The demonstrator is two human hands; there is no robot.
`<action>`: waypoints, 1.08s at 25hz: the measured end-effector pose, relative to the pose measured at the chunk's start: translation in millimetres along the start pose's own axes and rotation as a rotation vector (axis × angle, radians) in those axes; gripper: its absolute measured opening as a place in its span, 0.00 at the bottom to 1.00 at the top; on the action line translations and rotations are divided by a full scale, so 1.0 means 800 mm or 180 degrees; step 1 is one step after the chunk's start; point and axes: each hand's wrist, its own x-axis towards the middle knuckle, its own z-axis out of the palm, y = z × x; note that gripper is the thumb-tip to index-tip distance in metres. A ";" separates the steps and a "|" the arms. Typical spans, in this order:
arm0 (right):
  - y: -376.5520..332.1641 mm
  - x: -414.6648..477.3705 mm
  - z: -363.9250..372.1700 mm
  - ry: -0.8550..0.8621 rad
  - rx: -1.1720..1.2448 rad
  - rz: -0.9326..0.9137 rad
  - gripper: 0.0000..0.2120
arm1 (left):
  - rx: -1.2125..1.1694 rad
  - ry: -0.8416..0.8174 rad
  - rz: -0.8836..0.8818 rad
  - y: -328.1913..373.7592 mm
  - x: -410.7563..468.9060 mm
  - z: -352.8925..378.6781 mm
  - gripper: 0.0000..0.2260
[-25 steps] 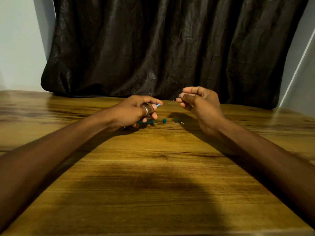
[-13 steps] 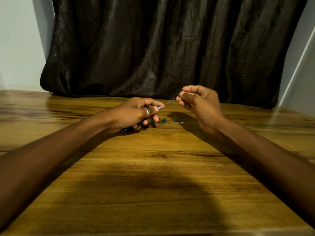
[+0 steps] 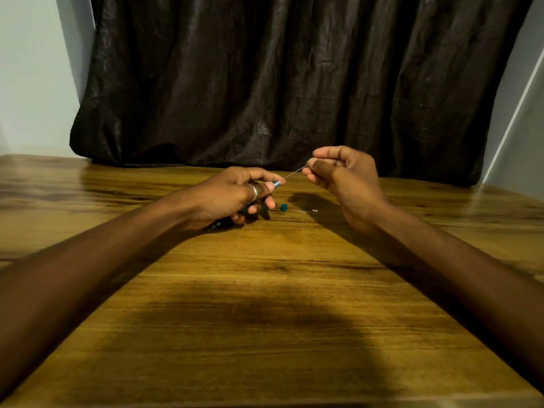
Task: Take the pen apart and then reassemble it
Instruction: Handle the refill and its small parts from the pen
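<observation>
We are gripping the blue pen barrel (image 3: 276,184) in our left hand (image 3: 232,195) while our right hand (image 3: 338,175) is pinching a thin rod (image 3: 294,173) over the table (image 3: 265,290).

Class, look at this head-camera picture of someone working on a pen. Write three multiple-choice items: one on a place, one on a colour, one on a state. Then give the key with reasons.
1. Where does the small teal piece lie?
A. On the wooden table, between the two hands
B. In the right palm
C. On the curtain

2. What colour is the pen tip showing past the left hand's fingers?
A. Red
B. Blue
C. Yellow

3. What is the right hand doing?
A. Resting flat and open
B. Pinching the end of a thin rod that runs to the pen
C. Gripping the teal piece

Key: 1 A, it sits on the wood below the gap between the hands. 2 B, the pen tip looks blue. 3 B, thumb and finger close on the rod's upper end.
</observation>
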 end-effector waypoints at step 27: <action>0.007 -0.010 0.012 -0.0361 -0.1197 -0.0452 0.06 | 0.0089 0.0154 -0.0033 -0.002 0.004 0.003 0.09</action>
